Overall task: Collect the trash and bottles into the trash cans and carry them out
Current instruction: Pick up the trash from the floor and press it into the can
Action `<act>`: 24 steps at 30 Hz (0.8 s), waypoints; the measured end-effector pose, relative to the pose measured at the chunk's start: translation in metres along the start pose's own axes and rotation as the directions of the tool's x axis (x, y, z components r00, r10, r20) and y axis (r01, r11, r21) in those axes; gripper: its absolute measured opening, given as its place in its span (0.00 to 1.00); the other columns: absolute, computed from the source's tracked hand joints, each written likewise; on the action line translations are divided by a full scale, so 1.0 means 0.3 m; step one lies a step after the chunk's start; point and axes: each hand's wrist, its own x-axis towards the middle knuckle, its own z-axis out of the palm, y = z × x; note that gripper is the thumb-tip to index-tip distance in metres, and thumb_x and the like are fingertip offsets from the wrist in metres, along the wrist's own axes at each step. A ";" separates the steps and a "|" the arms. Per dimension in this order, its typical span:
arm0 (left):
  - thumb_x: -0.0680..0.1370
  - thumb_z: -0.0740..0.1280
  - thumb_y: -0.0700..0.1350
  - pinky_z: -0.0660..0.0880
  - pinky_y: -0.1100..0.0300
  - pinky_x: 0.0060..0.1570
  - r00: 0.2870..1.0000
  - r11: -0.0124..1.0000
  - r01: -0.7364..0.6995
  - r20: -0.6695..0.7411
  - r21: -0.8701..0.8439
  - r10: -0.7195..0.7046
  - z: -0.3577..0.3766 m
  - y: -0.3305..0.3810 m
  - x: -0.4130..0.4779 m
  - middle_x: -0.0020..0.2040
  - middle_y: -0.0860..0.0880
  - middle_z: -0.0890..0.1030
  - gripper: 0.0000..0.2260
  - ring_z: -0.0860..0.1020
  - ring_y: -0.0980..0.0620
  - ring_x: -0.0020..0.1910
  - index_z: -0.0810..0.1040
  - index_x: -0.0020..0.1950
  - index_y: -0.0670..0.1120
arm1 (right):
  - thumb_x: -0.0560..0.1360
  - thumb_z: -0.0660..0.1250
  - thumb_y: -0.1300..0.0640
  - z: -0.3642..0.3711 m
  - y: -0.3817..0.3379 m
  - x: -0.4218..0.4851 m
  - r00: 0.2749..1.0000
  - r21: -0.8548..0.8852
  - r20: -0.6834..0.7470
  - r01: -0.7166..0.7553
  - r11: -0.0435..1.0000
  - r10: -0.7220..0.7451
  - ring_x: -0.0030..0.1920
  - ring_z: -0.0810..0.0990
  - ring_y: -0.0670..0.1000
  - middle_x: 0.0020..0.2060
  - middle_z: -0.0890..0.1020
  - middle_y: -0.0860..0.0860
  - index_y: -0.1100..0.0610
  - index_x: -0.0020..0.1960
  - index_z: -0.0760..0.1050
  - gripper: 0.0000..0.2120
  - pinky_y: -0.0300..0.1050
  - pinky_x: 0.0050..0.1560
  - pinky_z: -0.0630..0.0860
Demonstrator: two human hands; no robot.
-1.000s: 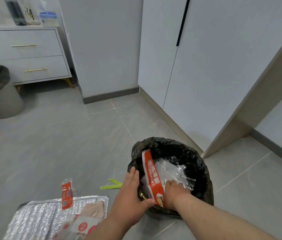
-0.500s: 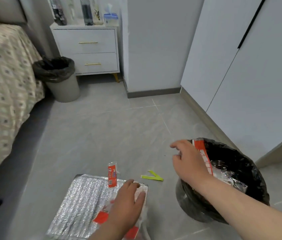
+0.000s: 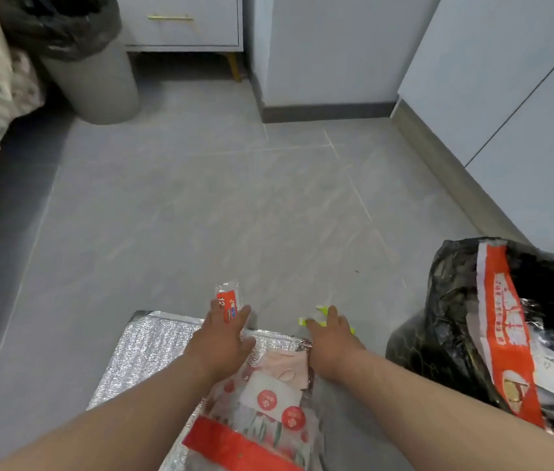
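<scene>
Tiled floor [image 3: 200, 215]: left hand [image 3: 221, 338] and right hand [image 3: 331, 338], fingers straight and empty, over packet [image 3: 229, 300] and strip [image 3: 323, 314]; such flat scraps could slide from a pinch.

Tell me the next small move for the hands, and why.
Probably close each hand on its scrap: the left hand is at the small red wrapper, the right hand at the yellow-green strip, both with fingers straight, nothing gripped yet. The black-lined trash can stands just right.
</scene>
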 end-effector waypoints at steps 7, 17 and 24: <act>0.76 0.58 0.60 0.65 0.47 0.66 0.998 0.990 -0.009 0.062 0.144 0.000 0.001 0.023 0.124 0.71 0.33 0.60 0.18 0.59 0.36 0.71 0.69 0.62 0.53 | 0.75 0.55 0.61 0.072 0.000 0.083 0.991 0.039 -0.064 -0.117 0.992 0.119 0.76 0.48 0.65 0.76 0.47 0.64 0.53 0.78 0.48 0.34 0.59 0.73 0.58; 0.73 0.64 0.39 0.71 0.57 0.48 0.949 0.964 -0.079 -0.316 -0.253 -0.005 -0.091 0.055 0.056 0.49 0.42 0.78 0.07 0.77 0.42 0.50 0.79 0.47 0.39 | 0.73 0.58 0.66 -0.008 0.053 0.009 0.934 0.330 -0.276 -0.131 0.935 0.228 0.54 0.79 0.60 0.52 0.80 0.59 0.54 0.32 0.64 0.13 0.44 0.45 0.72; 0.75 0.66 0.37 0.69 0.70 0.57 0.852 0.757 -0.259 -0.511 -0.600 -0.114 -0.288 0.224 -0.230 0.55 0.54 0.78 0.10 0.76 0.55 0.58 0.83 0.54 0.44 | 0.73 0.59 0.66 -0.285 0.039 -0.191 0.974 0.390 -0.221 0.127 0.912 -0.041 0.43 0.75 0.57 0.36 0.76 0.54 0.60 0.36 0.72 0.08 0.40 0.34 0.68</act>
